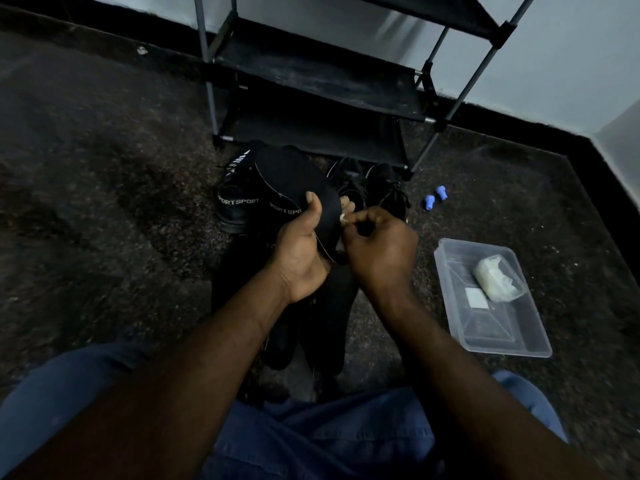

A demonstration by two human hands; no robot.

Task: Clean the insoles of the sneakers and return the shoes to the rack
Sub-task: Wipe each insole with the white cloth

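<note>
- The black insole point(298, 181) was held up above the floor, just in front of the rack point(311, 88) — the wiping step, I judged.
- The left hand point(304, 251) was clamped on its near end, thumb pressed on top.
- The right hand point(377, 247) was pinched shut on a small white wipe point(343, 220) at the insole's right edge.
- Next it called for strokes along the insole's length, the left hand holding firm.
- Sneakers point(239, 199) sat on the carpet below; a clear tub point(485, 344) lay well to the right.
</note>
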